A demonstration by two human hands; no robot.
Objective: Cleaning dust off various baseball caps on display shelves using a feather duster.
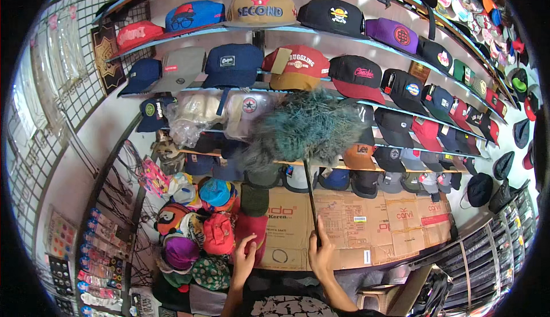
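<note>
My right hand grips the dark handle of a feather duster, its index finger laid along the stick. The duster's bushy grey-teal head is raised in front of the cap shelves and hides part of the middle rows. Behind its upper edge shows a red cap with a tan brim; just left is a plastic-wrapped cap with a star badge. My left hand holds nothing, fingers apart and slightly curled. It is nearest to a hanging dark red knit item and a red cap.
Curved shelves carry rows of caps. Cardboard sheets cover the surface below them. Piled hats stand at the left, beside accessory cards and a wire grid. At the lower right are a stool and a rack of packaged goods.
</note>
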